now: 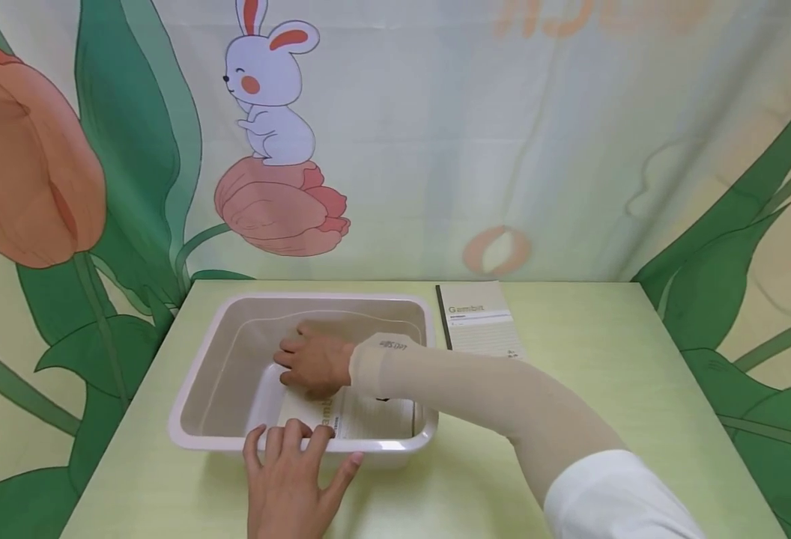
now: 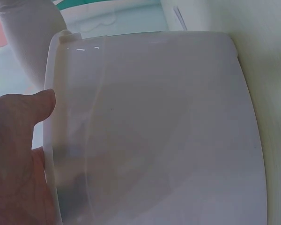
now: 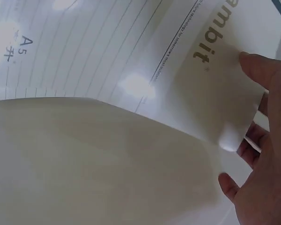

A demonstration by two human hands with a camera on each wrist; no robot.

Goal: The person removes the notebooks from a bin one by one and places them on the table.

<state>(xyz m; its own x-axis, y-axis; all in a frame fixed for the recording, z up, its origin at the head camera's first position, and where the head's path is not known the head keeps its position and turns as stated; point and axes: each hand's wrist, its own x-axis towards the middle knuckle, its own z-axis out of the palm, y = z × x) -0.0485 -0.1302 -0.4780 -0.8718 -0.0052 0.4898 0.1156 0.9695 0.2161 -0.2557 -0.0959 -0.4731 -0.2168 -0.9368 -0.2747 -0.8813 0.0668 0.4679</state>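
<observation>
A pale plastic basin stands on the table, and its outer wall fills most of the left wrist view. My left hand grips the near rim, with its fingers hooked over the edge. Inside the basin lies a "Gambit" notebook with a lined pale cover. My right hand reaches down into the basin. In the right wrist view this hand pinches the notebook by its end, thumb on the cover and fingers at the edge and underneath.
A second Gambit notebook with a dark spine lies right of the basin, partly behind the right sleeve. The light green table ends at a printed curtain with a rabbit and tulips.
</observation>
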